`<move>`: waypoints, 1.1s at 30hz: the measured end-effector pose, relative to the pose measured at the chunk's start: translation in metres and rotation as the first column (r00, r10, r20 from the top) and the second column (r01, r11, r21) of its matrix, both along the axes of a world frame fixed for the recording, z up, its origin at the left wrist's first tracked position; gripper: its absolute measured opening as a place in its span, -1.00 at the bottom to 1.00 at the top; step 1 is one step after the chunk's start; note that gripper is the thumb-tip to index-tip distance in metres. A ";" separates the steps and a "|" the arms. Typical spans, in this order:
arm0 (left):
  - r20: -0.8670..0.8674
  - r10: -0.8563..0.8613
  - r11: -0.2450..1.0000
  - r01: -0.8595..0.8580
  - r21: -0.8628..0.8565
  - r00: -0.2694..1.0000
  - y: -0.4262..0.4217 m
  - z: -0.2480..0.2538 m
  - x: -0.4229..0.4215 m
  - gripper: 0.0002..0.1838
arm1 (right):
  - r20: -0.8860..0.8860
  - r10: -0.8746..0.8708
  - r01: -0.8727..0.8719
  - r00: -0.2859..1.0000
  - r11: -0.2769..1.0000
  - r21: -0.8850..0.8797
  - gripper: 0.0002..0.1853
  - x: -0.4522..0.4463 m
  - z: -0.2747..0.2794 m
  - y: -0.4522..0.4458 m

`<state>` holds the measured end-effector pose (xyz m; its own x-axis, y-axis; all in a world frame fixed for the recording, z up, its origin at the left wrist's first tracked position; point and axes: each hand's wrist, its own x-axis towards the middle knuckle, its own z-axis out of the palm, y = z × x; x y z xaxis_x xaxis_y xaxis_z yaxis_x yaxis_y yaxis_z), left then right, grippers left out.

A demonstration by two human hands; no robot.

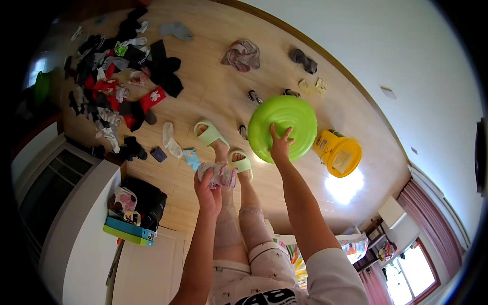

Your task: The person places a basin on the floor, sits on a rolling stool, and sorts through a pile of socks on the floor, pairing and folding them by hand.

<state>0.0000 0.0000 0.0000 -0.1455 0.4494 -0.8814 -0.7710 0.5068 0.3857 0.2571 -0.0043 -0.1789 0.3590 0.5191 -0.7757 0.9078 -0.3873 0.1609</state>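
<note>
My left hand (207, 195) is closed round a crumpled pale sock (219, 174) with pinkish edges, held above the feet. My right hand (281, 145) has its fingers spread over the green round basin (300, 127), near its middle; whether it presses on or hovers just above the surface I cannot tell. A yellow bucket (344, 156) stands right beside the basin. Beyond my left hand, a white sock (171, 140) and a light blue item (191, 158) lie on the wooden floor.
A wide heap of dark, red and white socks (119, 96) spreads at the upper left. A crumpled patterned cloth (242, 55), dark grey socks (303, 61) and pale yellow socks (314, 86) lie farther off. A black bag (147, 201) sits at the lower left.
</note>
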 end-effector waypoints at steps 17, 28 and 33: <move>-0.068 0.225 0.944 -0.200 0.262 0.972 0.204 0.167 -0.173 -0.62 | -0.540 -0.818 0.293 -0.198 0.476 -0.829 -0.39 -0.278 0.269 0.261; -0.438 0.080 0.987 -0.010 0.160 0.896 0.285 0.284 -0.229 -0.64 | -0.993 -0.030 0.144 0.116 0.990 -0.013 -0.64 -0.344 0.420 0.392; -0.551 0.110 0.971 0.029 0.237 0.827 0.382 0.319 -0.215 -0.53 | -0.946 0.279 0.004 0.167 0.959 0.283 -0.52 -0.327 0.473 0.512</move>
<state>-0.2148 0.3817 0.3187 -0.6016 0.6074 -0.5188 -0.4069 0.3258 0.8534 -0.0697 0.5080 0.2941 -0.7029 0.6373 -0.3157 0.3086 -0.1266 -0.9427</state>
